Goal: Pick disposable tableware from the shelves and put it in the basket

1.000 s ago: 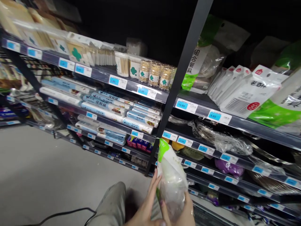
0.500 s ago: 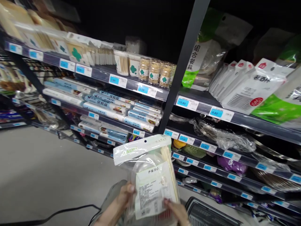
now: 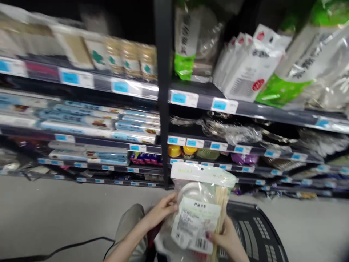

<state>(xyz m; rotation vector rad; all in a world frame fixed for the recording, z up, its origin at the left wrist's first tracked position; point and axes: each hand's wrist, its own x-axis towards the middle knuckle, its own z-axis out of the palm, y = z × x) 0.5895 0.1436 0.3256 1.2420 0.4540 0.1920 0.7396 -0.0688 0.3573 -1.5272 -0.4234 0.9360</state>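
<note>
I hold a clear plastic pack [image 3: 200, 207] with a white-green header, a white label with a barcode, round plates and wooden chopsticks inside. My left hand [image 3: 161, 210] grips its left edge, fingers curled round it. My right hand [image 3: 227, 241] clasps its lower right corner from below. The pack is upright, label side towards me, over a dark plastic shopping basket [image 3: 256, 233] on the floor.
Dark store shelves [image 3: 163, 91] with blue price tags fill the view: boxed film rolls [image 3: 109, 123] on the left, white and green bagged goods [image 3: 272, 65] upper right, foil trays [image 3: 234, 131] below. A black cable [image 3: 68, 247] crosses the grey floor. My knee [image 3: 131, 225] shows beneath my arms.
The view has swung right and down, so the shelf post sits mid-frame and the basket shows more. The pack, turned from edge-on to label side, stays in both hands.
</note>
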